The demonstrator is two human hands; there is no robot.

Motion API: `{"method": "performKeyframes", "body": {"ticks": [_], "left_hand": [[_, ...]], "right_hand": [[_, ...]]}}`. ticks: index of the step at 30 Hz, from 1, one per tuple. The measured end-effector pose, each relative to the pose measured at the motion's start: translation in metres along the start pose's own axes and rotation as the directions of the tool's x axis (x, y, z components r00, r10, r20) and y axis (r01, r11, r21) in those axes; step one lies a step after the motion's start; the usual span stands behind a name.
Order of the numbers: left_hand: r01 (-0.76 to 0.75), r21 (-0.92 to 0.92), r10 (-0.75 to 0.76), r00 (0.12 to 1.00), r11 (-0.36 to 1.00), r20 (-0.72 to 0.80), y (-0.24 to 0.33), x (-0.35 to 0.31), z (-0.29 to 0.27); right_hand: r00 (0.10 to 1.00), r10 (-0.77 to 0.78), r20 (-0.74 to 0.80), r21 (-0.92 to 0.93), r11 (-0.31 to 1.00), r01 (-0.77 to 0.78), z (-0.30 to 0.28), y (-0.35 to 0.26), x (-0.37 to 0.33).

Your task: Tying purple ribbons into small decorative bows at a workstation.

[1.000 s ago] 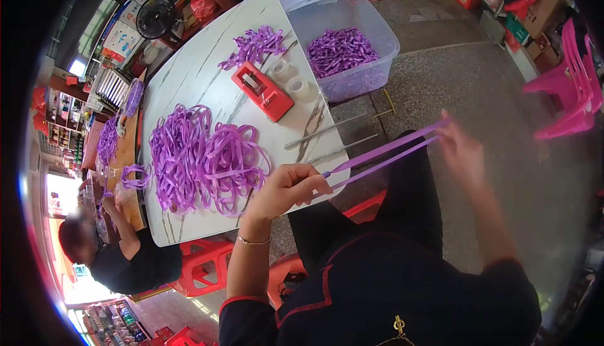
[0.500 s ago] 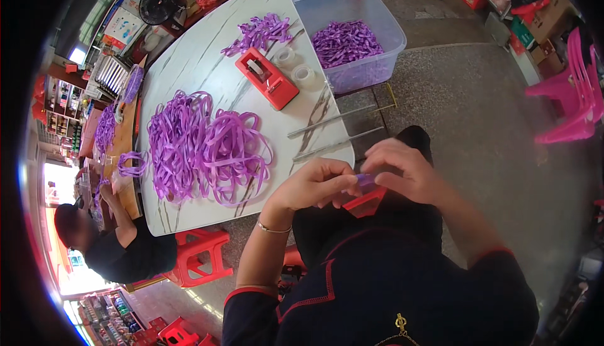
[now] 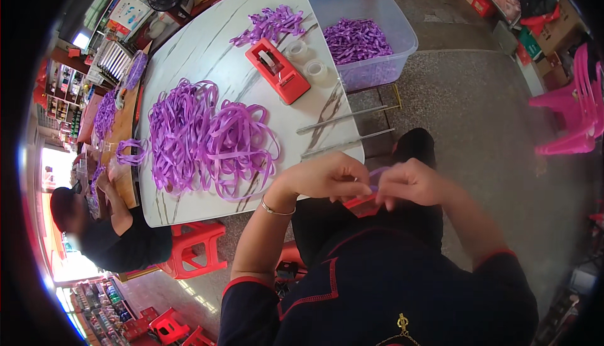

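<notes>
Over my lap, close to the table's near corner, a purple ribbon (image 3: pixel 378 172) forms a small loop between my hands. My left hand (image 3: pixel 332 178) pinches one side of it, with the fingers curled. The other side is in the bent fingers of my right hand (image 3: pixel 411 183); the hands partly hide the ribbon. A heap of long purple ribbons (image 3: pixel 182 138) lies left of my hands on the table, beside a looser bunch of ribbon loops (image 3: pixel 242 148). Past them is a red tape dispenser (image 3: pixel 280 75), with clear tape rolls (image 3: pixel 314 69) next to it.
Two metal rods (image 3: pixel 340 120) jut over the edge of the marbled white table (image 3: pixel 214 56). A clear plastic bin (image 3: pixel 377 72) of folded purple ribbons stands beyond, near a small ribbon pile (image 3: pixel 270 25). A person (image 3: pixel 119 226) sits at left. Pink chairs (image 3: pixel 572 107) stand right.
My hands have drawn slightly apart, and the ribbon between them now shows as a thin loop. My right hand's fingers have bent down toward it. The whole view has shifted slightly.
</notes>
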State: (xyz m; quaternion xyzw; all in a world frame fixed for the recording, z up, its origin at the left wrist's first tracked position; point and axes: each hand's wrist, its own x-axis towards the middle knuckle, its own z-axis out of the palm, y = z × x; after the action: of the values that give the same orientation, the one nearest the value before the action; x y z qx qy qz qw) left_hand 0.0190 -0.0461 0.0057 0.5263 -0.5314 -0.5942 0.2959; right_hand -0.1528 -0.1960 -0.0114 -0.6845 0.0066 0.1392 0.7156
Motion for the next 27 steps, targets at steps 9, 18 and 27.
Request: {"method": "performKeyframes", "body": {"ticks": [9,18,27], "left_hand": [[-0.323,0.661,0.666,0.65,0.678,-0.366,-0.033,0.044,-0.018],[0.057,0.325,0.257,0.491,0.944,-0.832,-0.065,0.072,-0.046],[0.246,0.519,0.383,0.44,0.819,-0.813,-0.066,0.08,-0.044]], "right_hand": [[0.988,0.081,-0.129,0.319,0.947,-0.036,-0.034,0.034,0.001],[0.704,0.021,-0.71,0.216,0.958,0.19,-0.07,0.099,0.048],[0.816,-0.125,-0.564,0.135,0.961,0.24,-0.063,0.112,0.069]]}}
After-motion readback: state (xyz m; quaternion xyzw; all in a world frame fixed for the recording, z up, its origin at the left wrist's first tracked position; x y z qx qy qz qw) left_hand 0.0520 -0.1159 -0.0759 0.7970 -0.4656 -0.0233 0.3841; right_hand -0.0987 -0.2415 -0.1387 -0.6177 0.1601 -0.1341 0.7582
